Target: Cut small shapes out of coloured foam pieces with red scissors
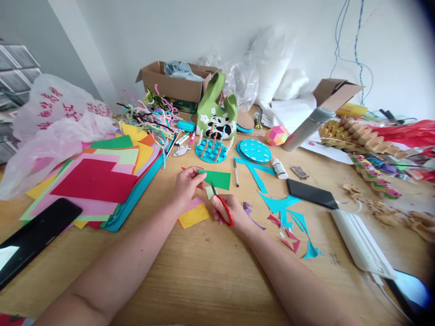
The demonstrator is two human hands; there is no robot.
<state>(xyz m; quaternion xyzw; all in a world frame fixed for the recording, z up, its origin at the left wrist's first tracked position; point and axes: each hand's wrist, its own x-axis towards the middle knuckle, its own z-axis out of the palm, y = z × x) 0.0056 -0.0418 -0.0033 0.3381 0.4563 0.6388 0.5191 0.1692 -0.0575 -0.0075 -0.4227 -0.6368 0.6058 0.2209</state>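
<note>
My left hand [186, 183] pinches the left edge of a green paper sheet [217, 179] and holds it just above the wooden table [204, 271]. My right hand [227, 209] is closed round red-handled scissors [222, 206], whose blades point up into the lower edge of the green sheet. A small pale green offcut [210, 192] hangs by the blades. Yellow and pink paper pieces [193, 213] lie on the table under my hands.
A stack of coloured paper [102, 181] lies at the left, with a black phone [34, 235] in front. Turquoise and red scraps [288, 222] lie at the right. A panda bag [217, 115], blue discs [253, 150], glue stick [279, 167], pen [235, 172] and boxes stand behind.
</note>
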